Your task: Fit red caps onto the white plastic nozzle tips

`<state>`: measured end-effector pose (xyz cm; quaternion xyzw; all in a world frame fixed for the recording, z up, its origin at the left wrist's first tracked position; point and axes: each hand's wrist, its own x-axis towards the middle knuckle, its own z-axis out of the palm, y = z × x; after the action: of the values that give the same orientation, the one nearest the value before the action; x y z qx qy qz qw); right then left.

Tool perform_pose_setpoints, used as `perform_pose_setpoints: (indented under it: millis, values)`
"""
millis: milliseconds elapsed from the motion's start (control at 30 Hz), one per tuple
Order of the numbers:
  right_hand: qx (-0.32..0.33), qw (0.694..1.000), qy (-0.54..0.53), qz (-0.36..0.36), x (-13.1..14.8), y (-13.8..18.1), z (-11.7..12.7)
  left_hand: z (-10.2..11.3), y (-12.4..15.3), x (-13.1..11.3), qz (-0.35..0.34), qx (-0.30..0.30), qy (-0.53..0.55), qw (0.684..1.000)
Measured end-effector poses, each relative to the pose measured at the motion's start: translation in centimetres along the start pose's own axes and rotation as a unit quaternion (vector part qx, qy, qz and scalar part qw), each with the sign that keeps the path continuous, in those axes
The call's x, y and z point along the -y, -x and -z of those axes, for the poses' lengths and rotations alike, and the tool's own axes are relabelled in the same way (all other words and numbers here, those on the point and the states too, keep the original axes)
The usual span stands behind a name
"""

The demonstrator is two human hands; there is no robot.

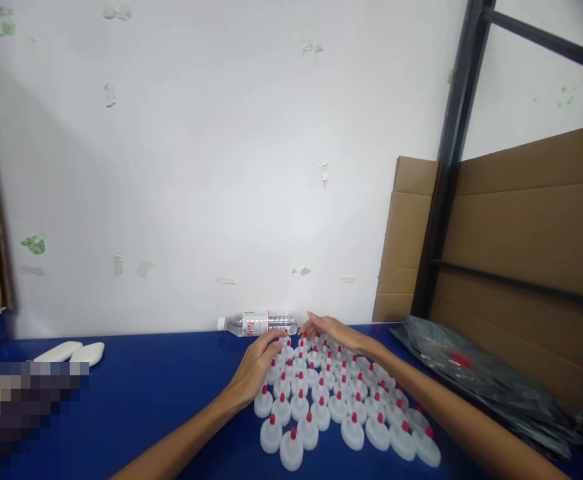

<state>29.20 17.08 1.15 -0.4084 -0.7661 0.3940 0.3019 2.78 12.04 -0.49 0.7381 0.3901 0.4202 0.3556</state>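
Several small white bottles with red caps (338,403) stand packed in rows on a blue table (146,393). My left hand (257,365) rests against the far left side of the cluster, fingers stretched out and lying on the bottles. My right hand (332,332) lies along the far edge of the cluster, fingers extended toward the left. Neither hand holds anything. The two fingertips nearly meet at the far corner of the group, close to a clear water bottle (258,323) lying on its side by the wall.
A stack of dark plastic bags (476,373) lies on the right of the table. Flattened cardboard (526,253) leans behind a black metal frame (448,167). Two white oblong pieces (74,352) lie at the left. A white wall stands behind.
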Motion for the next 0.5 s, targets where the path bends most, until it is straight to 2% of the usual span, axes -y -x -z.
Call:
perform_pose_setpoints:
  millis: [133, 300, 500]
  values:
    - [0.008, 0.999, -0.041, -0.001, 0.6, 0.2, 1.2, 0.1, -0.2, 0.3, 0.004, 0.009, 0.002, 1.0]
    - [-0.007, 0.997, -0.065, -0.041, -0.5, 1.3, 3.6, 0.2, -1.2, 0.9, -0.011, 0.024, 0.0, 1.0]
    - [0.057, 0.991, -0.095, -0.068, -0.2, 2.1, 2.0, 0.2, -2.6, 0.8, -0.033, 0.055, 0.0, 0.998]
